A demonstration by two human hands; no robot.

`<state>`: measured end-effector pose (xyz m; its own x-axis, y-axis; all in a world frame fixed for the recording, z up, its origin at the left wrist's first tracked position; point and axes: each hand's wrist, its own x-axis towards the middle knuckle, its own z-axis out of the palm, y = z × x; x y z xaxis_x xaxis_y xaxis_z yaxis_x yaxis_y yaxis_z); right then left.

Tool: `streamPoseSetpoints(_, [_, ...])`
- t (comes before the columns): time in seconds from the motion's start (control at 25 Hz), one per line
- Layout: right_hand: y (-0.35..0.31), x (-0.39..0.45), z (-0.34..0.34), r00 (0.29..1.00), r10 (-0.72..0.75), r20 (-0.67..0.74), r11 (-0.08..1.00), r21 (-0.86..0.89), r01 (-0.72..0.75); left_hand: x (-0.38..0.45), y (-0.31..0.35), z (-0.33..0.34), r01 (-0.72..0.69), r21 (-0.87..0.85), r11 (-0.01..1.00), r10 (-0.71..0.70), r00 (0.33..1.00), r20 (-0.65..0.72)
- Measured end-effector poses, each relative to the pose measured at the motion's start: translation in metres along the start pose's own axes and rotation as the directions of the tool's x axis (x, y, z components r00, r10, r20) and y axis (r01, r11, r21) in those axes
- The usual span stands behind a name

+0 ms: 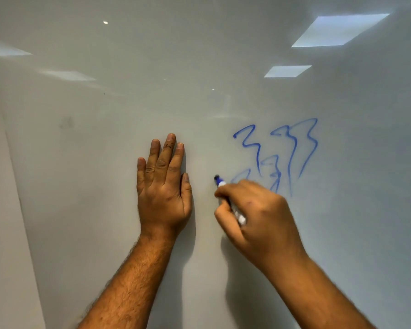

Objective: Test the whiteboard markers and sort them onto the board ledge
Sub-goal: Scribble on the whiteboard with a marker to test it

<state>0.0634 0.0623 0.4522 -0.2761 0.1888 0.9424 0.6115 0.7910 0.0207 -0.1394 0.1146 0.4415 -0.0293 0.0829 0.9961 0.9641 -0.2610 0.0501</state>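
One marker [226, 193] is in view, a white-barrelled pen with a blue collar and a dark tip. It lies in the right hand [256, 214], whose fingers [223, 211] are curled round the barrel and pinch it, so that only the tip end and a short white stretch of the barrel show between them. The tip points up and to the left, at or just off the whiteboard [105, 174]; the motion blur makes it impossible to say whether it touches. The marker and the right hand are smeared by that blur, so no print on the barrel can be read.

Just right of the tip and above the right hand are blue scribbles [280, 150]: several looping zigzag strokes, strong in colour higher up and paler and partly hidden behind the knuckles lower down.

The left hand [163, 184] sits to the left of the marker, apart from it. It is pressed flat on the board with the fingers [169, 150] straight and close together, pointing up, thumb beside the palm, holding nothing. Small dark ink marks show on its middle finger. Both forearms come in from the near edge of the view, bare.

The board fills almost the whole view, glossy and grey-white. Bright ceiling light reflections [339, 29] show at the upper right, with fainter ones at the upper left. A faint grey smudge [67, 123] lies on the left part of the board. Along the left edge runs a plain pale wall strip [3, 210].
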Motion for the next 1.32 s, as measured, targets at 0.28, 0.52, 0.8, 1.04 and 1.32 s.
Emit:
streamPoseSetpoints(0.28, [0.007, 0.032, -0.01, 0.991, -0.007, -0.133, 1.0, 0.019, 0.01, -0.002, 0.0, 0.0, -0.008, 0.015, 1.0, 0.008, 1.0, -0.004])
streamPoseSetpoints(0.52, [0.005, 0.017, -0.006, 0.995, 0.049, -0.089, 0.998, 0.053, -0.044, -0.003, -0.003, 0.0, -0.01, 0.037, 0.999, 0.01, 1.0, 0.01])
streamPoseSetpoints(0.8, [-0.012, 0.003, -0.015, 0.995, 0.088, -0.036, 0.992, 0.098, -0.085, -0.004, 0.001, -0.002, -0.012, 0.058, 0.998, 0.011, 1.0, 0.019])
streamPoseSetpoints(1.04, [-0.001, 0.023, 0.012, 0.999, -0.014, -0.04, 0.998, 0.054, 0.017, -0.008, 0.0, 0.001, -0.021, 0.059, 0.998, 0.019, 0.999, 0.029])
streamPoseSetpoints(1.32, [0.023, -0.049, 0.009, 0.979, 0.063, -0.196, 0.998, -0.005, -0.065, -0.015, -0.001, 0.002, -0.04, 0.048, 0.998, 0.038, 0.999, 0.029])
